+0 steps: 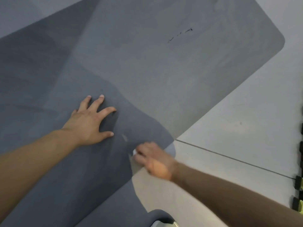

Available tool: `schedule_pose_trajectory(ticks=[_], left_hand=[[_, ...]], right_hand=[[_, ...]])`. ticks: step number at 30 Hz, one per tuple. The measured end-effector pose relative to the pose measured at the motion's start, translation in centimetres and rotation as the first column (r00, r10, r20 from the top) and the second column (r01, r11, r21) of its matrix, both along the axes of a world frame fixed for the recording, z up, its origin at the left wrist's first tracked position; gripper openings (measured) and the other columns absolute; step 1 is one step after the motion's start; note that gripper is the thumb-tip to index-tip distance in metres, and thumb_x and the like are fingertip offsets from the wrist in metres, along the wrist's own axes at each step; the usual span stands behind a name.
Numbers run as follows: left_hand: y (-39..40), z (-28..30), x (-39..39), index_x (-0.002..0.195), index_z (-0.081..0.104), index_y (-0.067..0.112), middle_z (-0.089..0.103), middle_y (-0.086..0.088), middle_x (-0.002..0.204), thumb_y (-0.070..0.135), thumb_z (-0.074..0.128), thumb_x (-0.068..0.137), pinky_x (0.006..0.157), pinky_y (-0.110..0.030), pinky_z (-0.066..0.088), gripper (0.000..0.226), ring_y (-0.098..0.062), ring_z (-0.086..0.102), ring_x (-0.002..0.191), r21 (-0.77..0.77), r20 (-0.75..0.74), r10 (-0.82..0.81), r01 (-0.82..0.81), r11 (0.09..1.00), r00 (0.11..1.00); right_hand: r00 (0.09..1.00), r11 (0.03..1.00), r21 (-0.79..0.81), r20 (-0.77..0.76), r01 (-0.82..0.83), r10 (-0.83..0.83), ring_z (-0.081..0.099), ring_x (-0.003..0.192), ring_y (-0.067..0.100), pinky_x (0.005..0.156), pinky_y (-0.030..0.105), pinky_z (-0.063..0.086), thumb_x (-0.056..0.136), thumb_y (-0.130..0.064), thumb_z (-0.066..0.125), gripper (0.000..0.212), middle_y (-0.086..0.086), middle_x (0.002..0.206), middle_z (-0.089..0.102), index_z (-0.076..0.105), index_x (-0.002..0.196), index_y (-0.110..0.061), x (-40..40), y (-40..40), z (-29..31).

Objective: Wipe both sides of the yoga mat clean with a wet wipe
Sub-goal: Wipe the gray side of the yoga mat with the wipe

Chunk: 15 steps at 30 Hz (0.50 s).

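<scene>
Clearly, we see one yoga mat [147, 63], grey, lying spread on the pale floor [246, 128], with its near part folded over so that a darker face lies on top of the lighter one. From this soft curve at the fold we judge that the mat is flexible and rather light, not stiff; it can slide on the smooth floor when rubbed. The best place to take hold, we think, is a free edge or a rounded corner, for turning it to the other side.

We count two hands. Our left hand [91, 122] is open and flat, fingers spread, pressing the folded part down; it holds nothing. Our right hand [154, 159] is blurred and half closed near the mat's edge, with one small white piece, probably the wet wipe [134, 151], showing under its fingers. We count one wipe only.
</scene>
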State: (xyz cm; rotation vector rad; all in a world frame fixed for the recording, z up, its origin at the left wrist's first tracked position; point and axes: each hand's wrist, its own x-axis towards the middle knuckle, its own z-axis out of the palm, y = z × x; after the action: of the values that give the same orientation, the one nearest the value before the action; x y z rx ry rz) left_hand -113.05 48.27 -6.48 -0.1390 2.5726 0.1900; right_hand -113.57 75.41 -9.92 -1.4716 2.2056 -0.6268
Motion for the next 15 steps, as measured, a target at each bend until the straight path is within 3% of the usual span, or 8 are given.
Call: schedule_pose_trajectory(ticks=[2,4,6,8,9,11,13,15], left_hand=[[-0.9,0.1,-0.2,0.155,0.019,0.041,0.009,0.007,0.167,0.072,0.069,0.074,0.105,-0.06,0.043,0.1,-0.032,0.012,0.148,-0.001,-0.051,0.003,-0.003,1.0,0.999],[-1.6,-0.1,-0.5,0.159,0.011,0.034,0.013,0.011,0.166,0.071,0.07,0.074,0.103,-0.057,0.045,0.11,-0.028,0.018,0.145,-0.007,-0.053,0.004,-0.005,1.0,0.999],[-1.6,-0.4,-0.8,0.161,0.008,0.031,0.011,0.013,0.166,0.07,0.071,0.073,0.102,-0.056,0.043,0.115,-0.027,0.018,0.144,-0.016,-0.041,0.016,-0.017,1.0,0.999],[-1.5,-0.6,-0.8,0.161,0.011,0.03,0.01,0.012,0.166,0.069,0.073,0.073,0.102,-0.056,0.042,0.114,-0.027,0.017,0.143,-0.018,-0.037,0.028,-0.029,0.999,0.999],[-1.5,-0.7,-0.8,0.161,0.014,0.032,0.011,0.011,0.165,0.07,0.073,0.072,0.103,-0.056,0.042,0.113,-0.028,0.017,0.143,-0.013,-0.04,0.027,-0.027,1.0,0.999],[-1.9,-0.7,-0.8,0.159,0.019,0.037,0.012,0.01,0.163,0.071,0.075,0.068,0.104,-0.057,0.042,0.112,-0.028,0.017,0.141,0.007,-0.042,0.035,-0.034,0.999,0.999],[-2.3,-0.7,-1.0,0.155,0.022,0.047,0.007,0.01,0.164,0.074,0.076,0.064,0.106,-0.058,0.04,0.109,-0.029,0.012,0.144,0.018,-0.028,0.074,-0.073,0.997,0.997],[-2.6,-0.8,-1.2,0.152,0.017,0.057,-0.008,0.01,0.166,0.075,0.074,0.066,0.111,-0.059,0.032,0.104,-0.03,-0.001,0.151,0.001,0.002,0.102,-0.102,0.995,0.995]], right_hand=[[0.966,0.978,0.014,-0.158,0.21,-0.206,0.053,0.076,0.027,0.066,0.038,0.044,0.089,-0.021,0.046,0.022,0.013,0.086,0.055,0.062,0.091,-0.006,-5.3,1.5,-0.7],[0.848,0.88,0.007,-0.274,0.474,-0.454,0.056,0.073,0.035,0.063,0.04,0.047,0.086,-0.008,0.052,0.011,0.016,0.086,0.053,0.062,0.09,-0.004,-10.6,3.5,-1.2],[0.687,0.723,-0.064,-0.267,0.688,-0.676,0.053,0.067,0.038,0.061,0.045,0.046,0.09,-0.011,0.051,0.012,0.018,0.083,0.051,0.058,0.083,-0.003,-13.4,4.5,-1.4],[0.6,0.637,-0.117,-0.245,0.762,-0.762,0.051,0.068,0.038,0.063,0.048,0.046,0.09,-0.012,0.049,0.014,0.018,0.083,0.051,0.054,0.079,-0.004,-13.1,3.1,-1.5],[0.613,0.648,-0.132,-0.228,0.75,-0.756,0.051,0.069,0.037,0.063,0.047,0.046,0.088,-0.01,0.05,0.011,0.017,0.082,0.051,0.055,0.079,-0.006,-11.9,1.6,-1.4],[0.735,0.76,-0.124,-0.196,0.638,-0.649,0.053,0.072,0.036,0.063,0.045,0.046,0.078,-0.005,0.051,0.007,0.015,0.081,0.053,0.057,0.08,-0.008,-7.9,-1.9,-1.6],[0.902,0.91,-0.086,-0.127,0.405,-0.413,0.052,0.074,0.036,0.063,0.044,0.044,0.072,-0.007,0.053,0.012,0.016,0.083,0.053,0.056,0.083,-0.008,-2.8,-5.7,-1.5],[0.989,0.988,-0.08,-0.058,0.133,-0.138,0.049,0.074,0.034,0.061,0.043,0.038,0.073,-0.007,0.049,0.017,0.017,0.085,0.051,0.056,0.089,-0.006,1.5,-8.4,-1.3]])
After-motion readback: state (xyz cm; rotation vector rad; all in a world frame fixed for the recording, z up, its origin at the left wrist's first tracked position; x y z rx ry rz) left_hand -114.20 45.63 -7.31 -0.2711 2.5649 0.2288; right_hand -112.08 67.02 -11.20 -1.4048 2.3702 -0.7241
